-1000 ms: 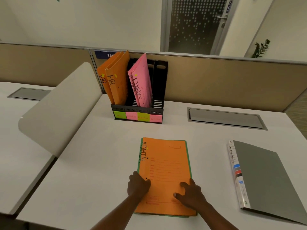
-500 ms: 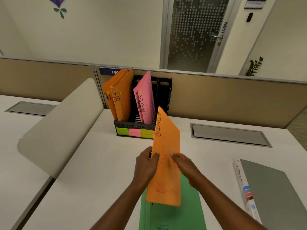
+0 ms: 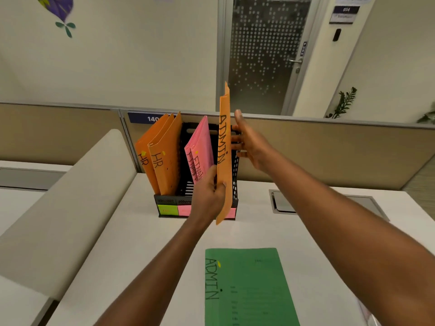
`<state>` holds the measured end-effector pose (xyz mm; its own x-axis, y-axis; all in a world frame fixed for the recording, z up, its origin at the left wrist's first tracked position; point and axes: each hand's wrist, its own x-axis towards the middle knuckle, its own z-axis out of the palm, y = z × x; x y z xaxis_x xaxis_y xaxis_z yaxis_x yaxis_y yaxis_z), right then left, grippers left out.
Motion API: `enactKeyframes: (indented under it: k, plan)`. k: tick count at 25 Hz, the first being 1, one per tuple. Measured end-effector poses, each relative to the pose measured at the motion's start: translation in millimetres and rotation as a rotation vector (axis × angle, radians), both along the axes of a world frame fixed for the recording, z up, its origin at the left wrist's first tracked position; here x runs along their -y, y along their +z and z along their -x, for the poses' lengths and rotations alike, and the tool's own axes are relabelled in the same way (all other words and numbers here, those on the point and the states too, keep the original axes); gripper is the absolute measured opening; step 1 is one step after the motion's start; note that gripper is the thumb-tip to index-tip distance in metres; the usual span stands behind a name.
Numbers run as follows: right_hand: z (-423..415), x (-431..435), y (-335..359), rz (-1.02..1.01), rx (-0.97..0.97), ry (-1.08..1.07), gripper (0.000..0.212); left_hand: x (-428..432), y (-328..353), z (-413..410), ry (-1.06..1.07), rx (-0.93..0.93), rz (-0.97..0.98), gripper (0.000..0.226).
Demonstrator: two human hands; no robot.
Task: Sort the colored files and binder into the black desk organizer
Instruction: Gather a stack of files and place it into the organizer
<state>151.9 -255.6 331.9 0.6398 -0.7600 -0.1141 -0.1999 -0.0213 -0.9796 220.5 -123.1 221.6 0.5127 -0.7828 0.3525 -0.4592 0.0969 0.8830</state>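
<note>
Cream wall (image 3: 141,55), frosted dotted door (image 3: 261,55), tan partition (image 3: 329,151), white desk (image 3: 141,243)

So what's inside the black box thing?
The black organizer holds two orange HR files and pink FINANCE files. The raised orange ADMIN file hides its right slots.

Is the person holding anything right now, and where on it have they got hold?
Yes: the left hand grips the orange ADMIN file by its lower edge, held upright at the black organizer. The right hand is open beside the file's upper part.
</note>
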Motion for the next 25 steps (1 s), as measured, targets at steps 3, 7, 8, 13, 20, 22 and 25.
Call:
enactKeyframes:
  k: [3,7,8,13,20,22,25]
  plan:
    - [-16.6,23.9,10.4,0.006,0.018,-0.018,0.068,42.7,-8.5,-20.9,0.023,0.045,-0.011,0.034]
    - [-29.9,49.4,6.7,0.011,0.017,-0.042,0.058,88.0,-30.1,-40.7,-0.006,0.059,-0.031,0.041]
    - [-32.3,54.9,3.4,0.008,0.004,-0.049,0.060,95.8,-38.6,-43.5,-0.009,0.058,-0.037,0.040]
    - [-35.0,72.9,-25.6,-0.019,-0.114,-0.073,0.067,115.4,-85.8,-53.6,0.002,0.044,-0.194,0.029]
    - [-31.3,67.8,-79.7,-0.039,-0.239,0.004,0.060,106.9,-124.6,-53.9,0.067,0.014,-0.414,0.023]
    - [-24.4,61.6,-86.9,-0.037,-0.260,0.015,0.063,94.9,-126.0,-51.8,0.112,-0.006,-0.427,0.028]
    - [4.7,47.7,-101.7,-0.026,-0.297,0.015,0.069,57.6,-135.2,-41.5,0.181,-0.004,-0.425,0.034]
